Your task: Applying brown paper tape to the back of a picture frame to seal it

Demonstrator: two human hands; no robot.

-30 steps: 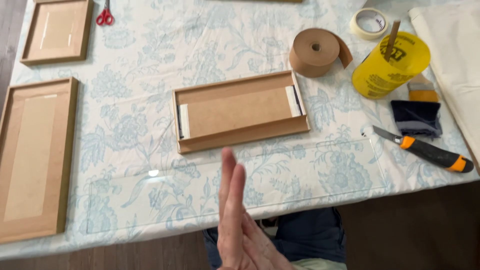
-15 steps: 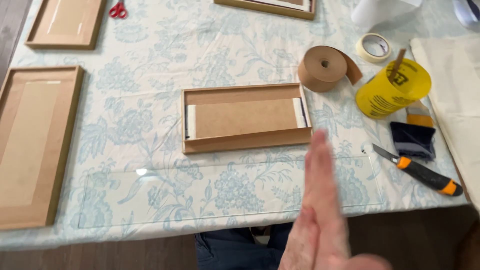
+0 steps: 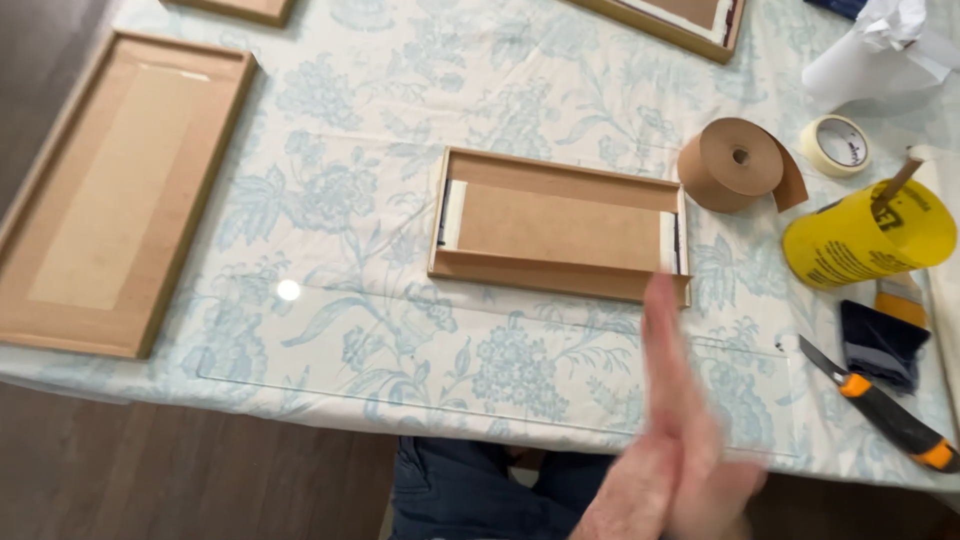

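Hands [image 3: 672,470] blurred, pressed palm to palm, fingers [image 3: 662,340] straight and extended, grasping nothing. I log the small wooden frame [image 3: 560,225] lying back-side up just beyond the fingertips, apart from them. Right of the frame: brown paper tape roll [image 3: 735,163], yellow cup [image 3: 868,235], orange utility knife [image 3: 880,408]. Left of it: larger frame [image 3: 115,190]. Floral tablecloth [image 3: 360,130]; dark wood floor [image 3: 190,480] below.

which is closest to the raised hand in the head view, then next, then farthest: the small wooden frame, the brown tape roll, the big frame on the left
1. small wooden frame: just beyond the fingertips of the hand, mid-table.
2. brown tape roll: farther back, slightly to the right.
3. big frame: far off at the table's left edge.
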